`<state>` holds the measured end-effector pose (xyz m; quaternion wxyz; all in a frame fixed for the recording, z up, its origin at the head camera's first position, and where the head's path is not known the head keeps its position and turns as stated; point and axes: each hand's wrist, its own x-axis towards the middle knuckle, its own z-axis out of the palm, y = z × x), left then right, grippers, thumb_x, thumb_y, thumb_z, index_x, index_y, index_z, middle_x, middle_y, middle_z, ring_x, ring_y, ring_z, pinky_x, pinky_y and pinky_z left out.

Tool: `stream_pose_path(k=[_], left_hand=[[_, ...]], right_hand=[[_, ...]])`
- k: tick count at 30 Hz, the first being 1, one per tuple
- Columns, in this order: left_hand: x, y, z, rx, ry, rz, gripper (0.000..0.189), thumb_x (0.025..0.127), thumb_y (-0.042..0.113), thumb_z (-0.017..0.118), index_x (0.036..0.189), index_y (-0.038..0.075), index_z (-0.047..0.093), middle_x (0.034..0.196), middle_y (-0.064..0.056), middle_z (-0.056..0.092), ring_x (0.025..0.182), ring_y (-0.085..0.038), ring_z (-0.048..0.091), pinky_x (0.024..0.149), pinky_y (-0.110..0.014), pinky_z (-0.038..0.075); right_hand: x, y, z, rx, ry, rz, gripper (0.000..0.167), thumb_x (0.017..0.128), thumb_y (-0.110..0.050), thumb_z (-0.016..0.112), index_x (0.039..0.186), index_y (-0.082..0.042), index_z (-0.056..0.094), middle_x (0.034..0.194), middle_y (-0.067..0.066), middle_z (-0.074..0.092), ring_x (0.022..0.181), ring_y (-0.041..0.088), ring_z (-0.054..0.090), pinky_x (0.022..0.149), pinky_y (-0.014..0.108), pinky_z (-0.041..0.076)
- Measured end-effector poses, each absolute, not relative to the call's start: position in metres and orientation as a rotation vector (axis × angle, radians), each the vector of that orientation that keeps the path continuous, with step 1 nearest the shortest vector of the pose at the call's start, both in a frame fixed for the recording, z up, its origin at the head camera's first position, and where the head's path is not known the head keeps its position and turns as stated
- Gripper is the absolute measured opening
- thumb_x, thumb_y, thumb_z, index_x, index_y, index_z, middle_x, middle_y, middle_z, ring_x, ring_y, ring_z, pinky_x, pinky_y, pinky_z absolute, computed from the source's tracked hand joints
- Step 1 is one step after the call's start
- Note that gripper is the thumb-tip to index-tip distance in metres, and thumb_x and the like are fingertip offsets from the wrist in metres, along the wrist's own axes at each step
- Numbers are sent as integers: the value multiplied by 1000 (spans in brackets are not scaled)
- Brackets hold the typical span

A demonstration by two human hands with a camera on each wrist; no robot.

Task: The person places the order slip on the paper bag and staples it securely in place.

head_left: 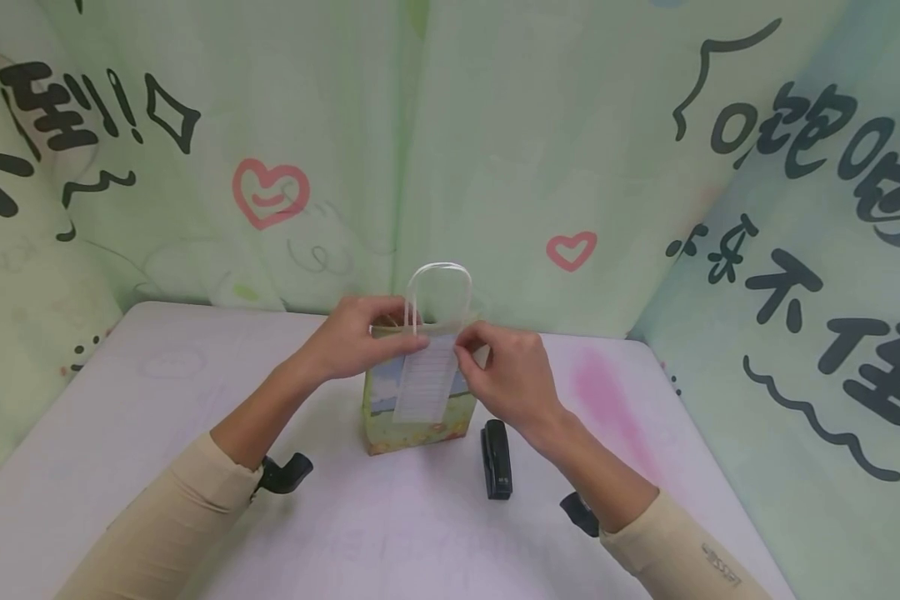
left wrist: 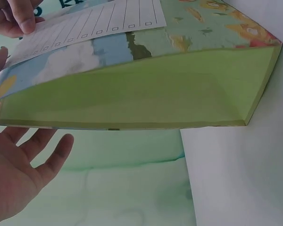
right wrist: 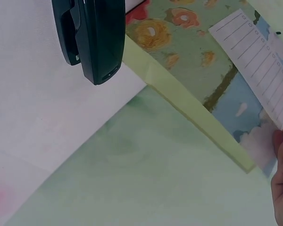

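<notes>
A small paper gift bag (head_left: pixel 378 433) with a painted flower-and-sky print stands upright on the table, its white loop handle (head_left: pixel 469 292) rising above the rim. Against its front lies a white paper slip (head_left: pixel 423 387), printed with lines and small boxes in the left wrist view. My left hand (head_left: pixel 356 337) grips the bag's top edge, thumb in front near the slip and fingers behind. At the slip's upper right corner, my right hand (head_left: pixel 513 371) pinches the paper between thumb and index finger. A black stapler (head_left: pixel 497 460) lies just right of the bag, touched by neither hand.
The pale table (head_left: pixel 330 533) backs onto a green printed curtain (head_left: pixel 495 167), which also hangs along both sides. Black camera mounts (head_left: pixel 285 473) jut from under both wrists.
</notes>
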<state>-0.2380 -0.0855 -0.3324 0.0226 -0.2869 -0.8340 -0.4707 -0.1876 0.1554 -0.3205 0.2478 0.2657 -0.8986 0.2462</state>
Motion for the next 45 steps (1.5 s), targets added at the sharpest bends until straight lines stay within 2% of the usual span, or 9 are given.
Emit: stream_pose_path(k=[4,8,13,27,32,38,42,45], left_hand=[[-238,-84,-334,-879,-2604,-1437,27,88,42,82,107,23,72,97,5,75,104,-20,73,89,-46,59],[-238,-82,-334,-904,-2602,-1435,25,90,36,82,108,21,72,96,3,75,98,-21,73,80,-42,61],[-238,-81,-332,-938,-2584,-1427,17,93,30,80,103,19,74,97,2,76,94,-20,73,74,-37,61],[-236,-77,-330,-952,-2560,-1422,12,95,23,77,102,13,76,99,-2,78,99,-21,75,90,-48,61],[-237,-77,-331,-935,-2566,-1435,11,96,22,77,102,12,76,100,-3,78,100,-22,76,89,-47,61],[-239,-77,-332,-932,-2567,-1448,10,96,22,77,102,13,77,101,-2,79,100,-21,76,86,-44,62],[-240,-78,-332,-942,-2570,-1448,11,96,21,77,103,13,77,104,-4,79,101,-22,76,88,-46,61],[-241,-79,-331,-950,-2575,-1451,10,96,20,77,103,12,77,104,-5,79,101,-23,76,90,-48,61]], right_hand=[[-187,155,-320,717,-2457,660,10,91,-10,80,100,-6,77,92,6,79,65,14,60,59,24,52],[-187,155,-319,713,-2457,648,9,91,-10,79,100,-6,76,92,6,79,63,14,58,57,24,51],[-188,155,-319,719,-2455,631,9,92,-10,78,100,-7,76,92,6,79,63,14,60,58,23,52],[-192,155,-319,712,-2436,570,9,92,-11,78,99,-7,76,91,6,78,65,17,64,58,25,54],[-194,155,-320,709,-2411,544,9,92,-12,78,99,-7,75,89,6,78,66,18,66,56,25,52],[-197,156,-323,664,-2334,507,16,91,-17,81,97,-7,70,82,5,72,64,16,62,55,27,49],[-201,157,-325,601,-2287,502,28,87,-21,85,99,-7,64,85,6,65,75,20,57,57,30,46],[-204,158,-325,595,-2289,556,36,84,-21,87,106,-6,63,98,9,61,91,26,52,69,35,47]])
